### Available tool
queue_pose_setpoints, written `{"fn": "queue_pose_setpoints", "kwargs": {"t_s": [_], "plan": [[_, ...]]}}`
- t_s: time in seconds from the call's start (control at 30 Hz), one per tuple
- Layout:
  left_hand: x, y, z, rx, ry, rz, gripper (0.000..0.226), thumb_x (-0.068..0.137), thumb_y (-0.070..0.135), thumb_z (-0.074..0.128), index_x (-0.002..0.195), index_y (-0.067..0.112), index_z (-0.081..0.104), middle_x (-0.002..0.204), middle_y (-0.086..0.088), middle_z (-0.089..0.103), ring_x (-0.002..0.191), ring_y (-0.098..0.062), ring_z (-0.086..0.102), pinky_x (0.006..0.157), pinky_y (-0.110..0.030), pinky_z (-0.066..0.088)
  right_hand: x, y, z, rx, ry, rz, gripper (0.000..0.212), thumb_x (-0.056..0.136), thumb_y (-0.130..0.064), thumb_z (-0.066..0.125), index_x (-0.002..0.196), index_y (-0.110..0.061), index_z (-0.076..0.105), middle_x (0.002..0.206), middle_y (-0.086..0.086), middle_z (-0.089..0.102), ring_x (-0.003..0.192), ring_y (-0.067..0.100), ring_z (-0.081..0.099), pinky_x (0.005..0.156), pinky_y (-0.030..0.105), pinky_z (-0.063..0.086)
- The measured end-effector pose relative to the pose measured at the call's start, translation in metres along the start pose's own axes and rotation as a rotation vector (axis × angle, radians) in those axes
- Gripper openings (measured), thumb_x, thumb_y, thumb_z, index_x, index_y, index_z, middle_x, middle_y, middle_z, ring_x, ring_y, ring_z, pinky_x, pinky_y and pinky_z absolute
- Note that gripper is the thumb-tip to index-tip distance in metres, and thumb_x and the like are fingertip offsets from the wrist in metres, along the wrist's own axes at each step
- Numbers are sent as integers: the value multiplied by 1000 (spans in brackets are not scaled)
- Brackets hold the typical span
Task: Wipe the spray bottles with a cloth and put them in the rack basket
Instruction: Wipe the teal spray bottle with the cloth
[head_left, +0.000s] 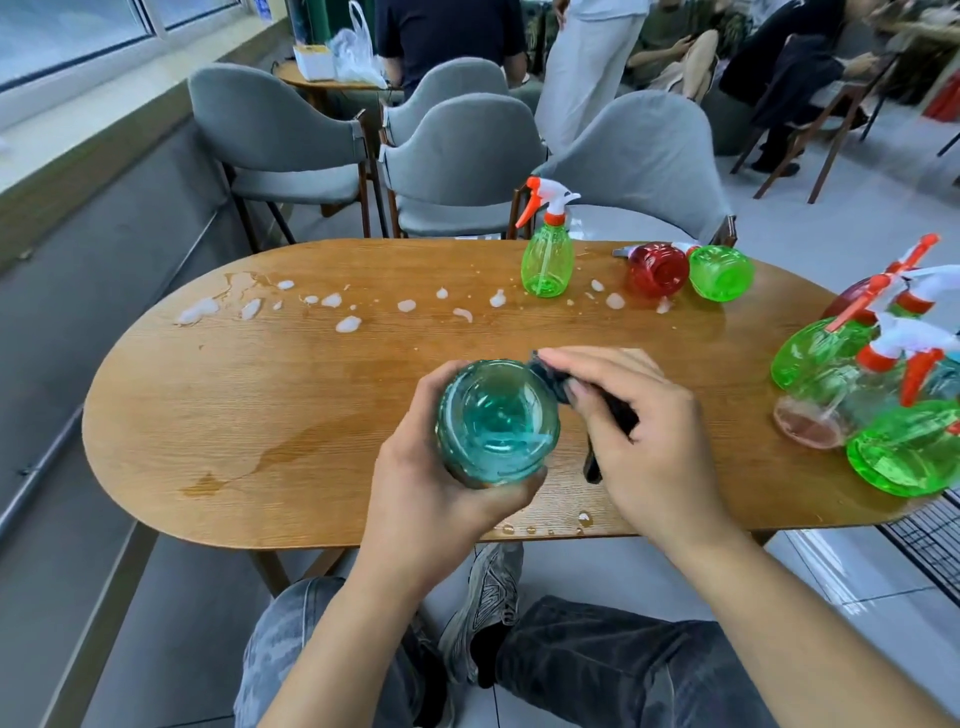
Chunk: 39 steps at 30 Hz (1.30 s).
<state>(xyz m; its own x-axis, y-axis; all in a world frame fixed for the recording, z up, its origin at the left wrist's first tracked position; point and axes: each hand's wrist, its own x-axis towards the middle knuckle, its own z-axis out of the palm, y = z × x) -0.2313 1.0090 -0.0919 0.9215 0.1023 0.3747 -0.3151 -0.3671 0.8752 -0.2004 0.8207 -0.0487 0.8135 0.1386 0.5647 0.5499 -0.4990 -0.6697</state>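
Wet wooden table (311, 415), grey chairs (457, 161) behind; near edge, left hand (441, 483) grips teal bottle (496, 421), right hand (639, 436) presses dark cloth (558, 382) against it.

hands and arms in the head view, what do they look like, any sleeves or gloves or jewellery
Both the left hand and the right hand are bare, with no gloves. No rings, watch or bracelet show. Both forearms are uncovered to the frame's bottom edge, so no sleeves are visible. Fingernails look short and unpainted.
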Motion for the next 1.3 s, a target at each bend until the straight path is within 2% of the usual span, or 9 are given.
{"fn": "queue_pose_setpoints", "kwargs": {"t_s": [0.13, 0.23, 0.37, 0.57, 0.7, 0.8, 1.0, 1.2, 1.3], "plan": [[2, -1, 4, 150, -1, 23, 89, 64, 47, 93, 142, 38, 52, 121, 18, 72, 107, -8, 72, 88, -42, 61, -10, -14, -3, -267, 31, -339, 36, 96, 7, 68, 125, -12, 77, 125, -5, 73, 111, 24, 60, 98, 32, 50], [4, 3, 6, 236, 18, 42, 88, 63, 61, 81, 143, 41, 50, 116, 20, 72, 99, -9, 73, 81, -41, 62, -8, -19, 6, -392, -34, -411, 37, 95, 6, 65, 128, -9, 75, 129, -1, 72, 109, 29, 60, 95, 37, 53], [10, 1, -3, 170, 34, 17, 82, 64, 52, 88, 137, 45, 51, 110, 23, 74, 94, -5, 74, 81, -41, 62, -17, -15, 4, -420, -165, -513, 47, 89, 13, 69, 131, -10, 74, 134, -3, 70, 113, 28, 61, 93, 38, 54], [8, 1, 4, 242, 9, 29, 88, 64, 60, 85, 143, 40, 52, 118, 21, 72, 103, -6, 72, 83, -39, 61, -13, -8, -4, -471, -79, -428, 42, 95, 9, 66, 132, -9, 73, 134, -2, 70, 111, 29, 59, 97, 38, 53], [9, 5, 6, 231, -17, 17, 82, 63, 64, 74, 139, 45, 51, 110, 25, 73, 97, -6, 72, 79, -37, 60, -19, -16, 6, -414, -134, -510, 39, 98, 7, 63, 131, -9, 73, 137, -2, 69, 111, 30, 62, 97, 38, 53], [9, -1, -4, 170, 20, -18, 82, 63, 62, 82, 138, 48, 50, 109, 26, 74, 96, -1, 73, 84, -38, 62, -27, -12, -2, -445, -209, -547, 41, 95, 7, 66, 131, -11, 73, 137, -3, 69, 113, 28, 62, 93, 38, 55], [8, 3, 5, 232, -4, 10, 89, 62, 64, 80, 143, 40, 53, 117, 22, 72, 102, -6, 72, 83, -40, 61, -11, -7, -5, -481, -73, -447, 42, 96, 9, 63, 132, -9, 73, 137, -2, 69, 109, 30, 60, 98, 36, 52], [9, -4, -5, 200, 0, -15, 90, 62, 60, 85, 143, 40, 52, 115, 22, 74, 100, -2, 72, 85, -40, 61, -19, -5, -7, -451, -227, -588, 40, 95, 7, 65, 130, -10, 74, 136, -3, 70, 111, 29, 63, 92, 37, 55], [8, -5, -4, 227, 5, 0, 89, 63, 59, 88, 142, 40, 53, 117, 22, 72, 102, -2, 71, 84, -39, 62, -15, 2, -15, -489, -146, -515, 44, 92, 11, 67, 131, -10, 74, 136, -3, 70, 111, 29, 61, 92, 39, 55]]}}
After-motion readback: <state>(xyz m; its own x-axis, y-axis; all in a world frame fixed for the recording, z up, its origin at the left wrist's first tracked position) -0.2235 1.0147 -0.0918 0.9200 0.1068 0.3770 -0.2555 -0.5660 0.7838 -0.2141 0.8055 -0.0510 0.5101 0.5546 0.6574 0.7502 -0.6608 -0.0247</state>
